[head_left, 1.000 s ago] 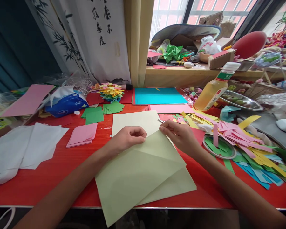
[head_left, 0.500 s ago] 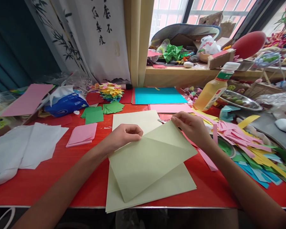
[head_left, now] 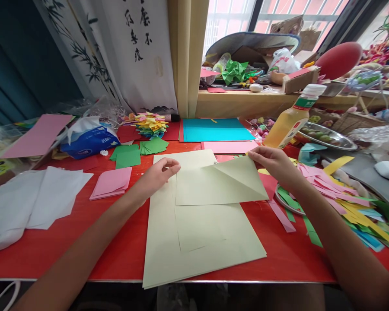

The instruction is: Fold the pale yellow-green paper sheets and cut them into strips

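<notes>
A pale green sheet of paper (head_left: 214, 185) is held up by its far edge between my hands, its right side bent by a slanting crease. My left hand (head_left: 160, 175) pinches at the sheet's upper left corner, thumb and forefinger together. At the upper right corner, my right hand (head_left: 275, 162) grips the paper between thumb and fingers. Beneath lies a stack of larger pale green sheets (head_left: 162, 250), reaching over the table's front edge. A faint outline of another sheet's edge shows on the stack below the held one.
Pink paper squares (head_left: 112, 183) and green squares (head_left: 129, 155) lie left on the red table (head_left: 116, 255). Blue sheets (head_left: 217, 130) are at the back. Right are coloured paper strips (head_left: 330, 183), a tilted bottle (head_left: 290, 121) and a metal dish (head_left: 340, 143). A tissue pack (head_left: 90, 140) sits left.
The held sheet has swung level and moved away from me, baring more of the stack. My left hand moved left and slightly up; my right hand moved right.
</notes>
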The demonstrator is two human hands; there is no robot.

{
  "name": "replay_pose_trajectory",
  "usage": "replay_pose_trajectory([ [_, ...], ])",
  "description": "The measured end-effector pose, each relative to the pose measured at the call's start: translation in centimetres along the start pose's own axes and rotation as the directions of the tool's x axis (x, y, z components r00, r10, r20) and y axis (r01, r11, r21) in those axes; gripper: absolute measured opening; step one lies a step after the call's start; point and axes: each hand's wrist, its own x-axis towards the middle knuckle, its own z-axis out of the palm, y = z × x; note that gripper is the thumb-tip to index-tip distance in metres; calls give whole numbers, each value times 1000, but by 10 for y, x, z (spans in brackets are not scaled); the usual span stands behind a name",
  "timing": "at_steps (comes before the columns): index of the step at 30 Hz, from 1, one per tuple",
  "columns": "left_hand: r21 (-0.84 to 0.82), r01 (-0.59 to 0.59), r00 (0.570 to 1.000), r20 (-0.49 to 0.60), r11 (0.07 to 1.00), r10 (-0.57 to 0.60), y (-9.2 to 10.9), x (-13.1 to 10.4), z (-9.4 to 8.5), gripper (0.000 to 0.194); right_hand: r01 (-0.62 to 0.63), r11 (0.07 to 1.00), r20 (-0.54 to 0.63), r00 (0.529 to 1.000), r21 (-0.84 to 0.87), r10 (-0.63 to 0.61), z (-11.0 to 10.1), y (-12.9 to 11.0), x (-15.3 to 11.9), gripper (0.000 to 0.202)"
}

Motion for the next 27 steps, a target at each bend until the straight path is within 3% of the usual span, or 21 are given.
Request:
replay_pose_trajectory([
  [3,182,-11,996,-90,983,28,-11,4,6,42,-14,998,47,999,57,11,2,-4,-3,26],
  [6,250,-25,994,-99,968,51,-14,5,6,44,83,987,16,996,139,-86,3,-8,-5,21],
  [10,26,-15,999,-50,1000,16,-10,4,1,30,173,959,-65,985,225,-163,-1,-13,-8,15],
  [12,-127,-51,995,-90,991,39,-7,4,-2,25,64,979,105,991,193,-86,-10,-16,-11,16],
  [13,-190,-69,992,-119,979,47,-6,3,-3,24,-15,990,263,964,138,-22,-15,-17,-13,16],
  [15,-274,-79,984,-177,959,30,-2,1,-6,25,-130,991,570,814,-10,112,-25,-20,-16,18],
  [16,-304,-68,983,-182,950,13,1,0,-7,26,-149,987,657,740,-51,146,-28,-22,-17,21],
  [17,-327,-49,986,-165,944,-7,3,-1,-7,27,-151,987,690,710,-49,143,-27,-24,-17,25],
  [18,-340,-21,992,-126,940,-23,5,-3,-7,27,-143,990,673,731,-16,117,-23,-27,-16,28],
  [19,-338,4,996,-83,941,-34,7,-4,-7,28,-130,991,618,782,35,81,-16,-29,-14,30],
  [21,-298,24,999,-18,954,-31,9,-6,-4,28,-119,985,455,889,125,50,9,-35,-8,31],
  [22,-263,13,1000,-11,965,-16,9,-6,-2,27,-145,975,399,915,169,67,25,-37,-5,29],
  [23,-223,-10,1000,-19,975,6,9,-6,1,26,-180,961,387,918,210,87,42,-40,-2,28],
  [27,-119,-81,996,-38,990,76,6,-8,8,21,-325,898,529,839,296,129,97,-48,4,22],
])
